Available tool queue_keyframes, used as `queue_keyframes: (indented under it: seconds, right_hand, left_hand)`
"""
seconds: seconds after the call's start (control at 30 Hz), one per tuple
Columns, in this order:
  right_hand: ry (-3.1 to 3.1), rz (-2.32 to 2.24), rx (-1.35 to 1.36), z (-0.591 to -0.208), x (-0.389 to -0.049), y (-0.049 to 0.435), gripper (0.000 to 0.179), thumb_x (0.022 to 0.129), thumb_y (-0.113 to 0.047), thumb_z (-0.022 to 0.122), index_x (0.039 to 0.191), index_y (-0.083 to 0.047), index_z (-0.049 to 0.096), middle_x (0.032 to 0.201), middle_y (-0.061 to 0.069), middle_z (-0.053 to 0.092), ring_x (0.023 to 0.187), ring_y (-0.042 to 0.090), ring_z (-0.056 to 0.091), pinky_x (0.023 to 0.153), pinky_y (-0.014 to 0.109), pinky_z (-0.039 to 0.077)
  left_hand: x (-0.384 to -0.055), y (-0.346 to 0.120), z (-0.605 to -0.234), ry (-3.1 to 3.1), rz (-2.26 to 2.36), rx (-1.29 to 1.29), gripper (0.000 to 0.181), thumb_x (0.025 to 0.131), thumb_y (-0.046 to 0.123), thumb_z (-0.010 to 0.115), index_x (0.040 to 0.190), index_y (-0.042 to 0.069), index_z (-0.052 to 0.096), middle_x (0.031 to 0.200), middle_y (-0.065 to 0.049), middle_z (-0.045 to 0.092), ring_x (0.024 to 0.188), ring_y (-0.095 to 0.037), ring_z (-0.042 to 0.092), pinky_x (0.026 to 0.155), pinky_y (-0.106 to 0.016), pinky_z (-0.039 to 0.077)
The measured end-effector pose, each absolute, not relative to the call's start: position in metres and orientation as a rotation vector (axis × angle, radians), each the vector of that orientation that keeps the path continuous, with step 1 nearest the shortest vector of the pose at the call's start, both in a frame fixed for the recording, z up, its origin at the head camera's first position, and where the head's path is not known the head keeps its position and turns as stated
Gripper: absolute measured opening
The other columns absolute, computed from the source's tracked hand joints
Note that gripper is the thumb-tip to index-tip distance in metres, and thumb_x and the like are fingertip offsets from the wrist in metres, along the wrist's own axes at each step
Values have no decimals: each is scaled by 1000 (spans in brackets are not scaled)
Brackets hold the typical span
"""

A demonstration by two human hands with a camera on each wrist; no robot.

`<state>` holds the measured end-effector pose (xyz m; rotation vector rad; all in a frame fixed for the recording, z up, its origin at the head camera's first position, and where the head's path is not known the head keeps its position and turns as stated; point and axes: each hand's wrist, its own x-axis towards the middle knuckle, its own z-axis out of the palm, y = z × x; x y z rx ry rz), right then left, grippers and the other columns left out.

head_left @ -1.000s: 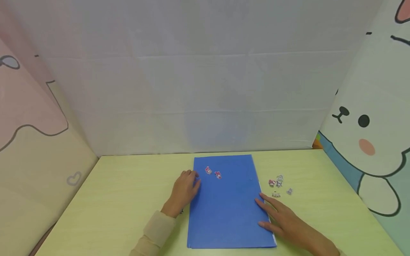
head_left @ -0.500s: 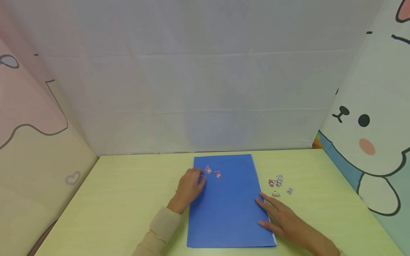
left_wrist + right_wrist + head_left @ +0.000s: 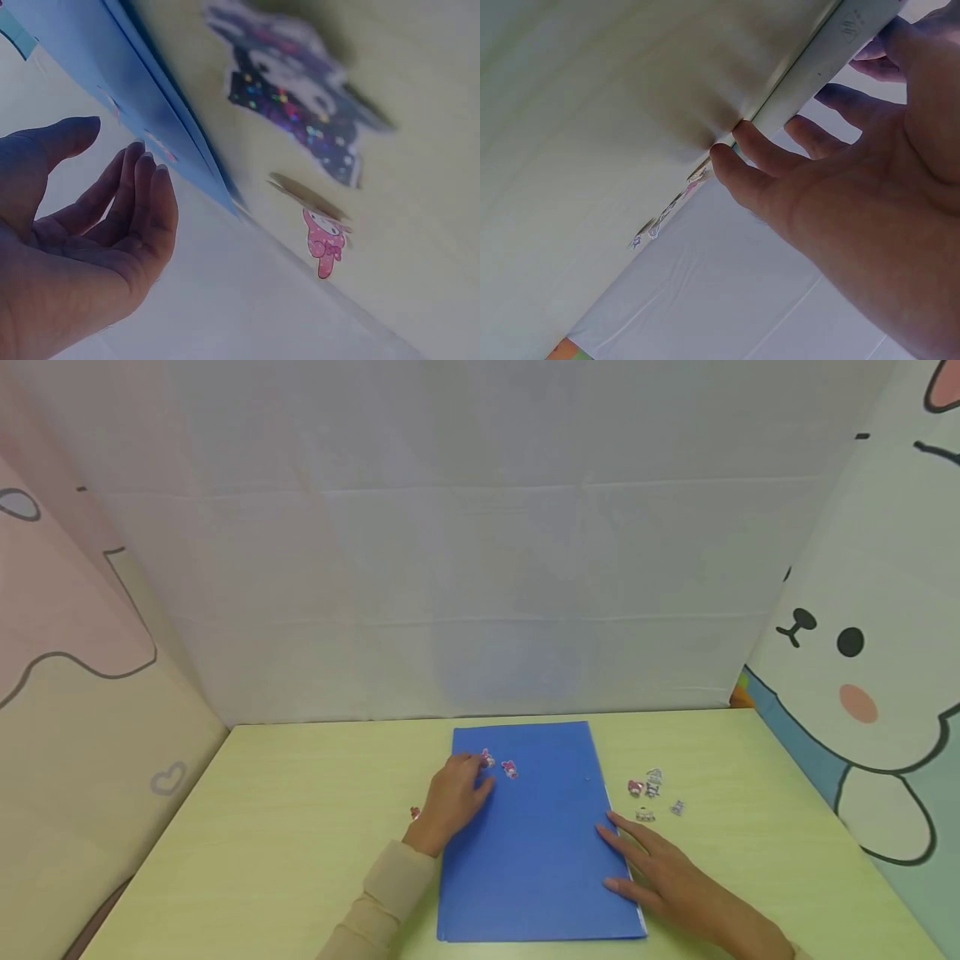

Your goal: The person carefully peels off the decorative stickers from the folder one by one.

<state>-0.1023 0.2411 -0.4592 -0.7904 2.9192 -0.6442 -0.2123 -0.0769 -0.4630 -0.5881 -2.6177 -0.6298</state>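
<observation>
A blue folder lies on the table with two pink character stickers near its top: a right one and a left one. Over the folder's left side is my left hand, its fingertips overlapping the left sticker in the head view. In the left wrist view its fingers are loosely bent, the thumb stands apart, and nothing shows between them. My right hand rests with spread fingers on the folder's right edge. From the right wrist, its fingertips are along the white page edge.
Several small character stickers lie on the table right of the folder. On the left side, a dark glittery sticker and a pink rabbit sticker lie on the table. A white sheet hangs behind the table.
My left hand has moved right and slightly up, from the folder's left edge to the left sticker. A sticker left of its wrist has come into view. The right hand stays put.
</observation>
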Motion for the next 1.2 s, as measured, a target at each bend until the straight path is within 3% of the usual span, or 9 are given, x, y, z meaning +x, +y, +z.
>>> queue_keyframes:
  seconds: [0.7, 1.0, 1.2]
  right_hand:
    - [2954, -616, -835, -460, -101, 242, 65, 102, -50, 59, 155, -14, 48, 158, 14, 43, 138, 40, 47, 102, 62, 46]
    - [2951, -626, -833, -459, -102, 243, 65, 102, -49, 59, 155, -13, 47, 159, 14, 42, 139, 41, 47, 102, 62, 45]
    - [2944, -616, -821, -460, -102, 241, 66, 101, -50, 59, 155, -14, 47, 158, 14, 43, 138, 41, 47, 102, 63, 45]
  left_hand:
    - [-220, -58, -464, -2718, -628, -592, 26, 92, 12, 76, 110, -6, 70, 107, -20, 68, 101, -36, 63, 83, -49, 56]
    - [-224, -55, -468, -2701, -608, -608, 20, 92, 9, 75, 106, -5, 72, 102, -18, 66, 99, -34, 63, 83, -47, 56]
    - [-224, -51, -468, -2598, -626, -661, 8, 90, 5, 76, 93, -2, 73, 89, -13, 66, 87, -30, 63, 79, -42, 54]
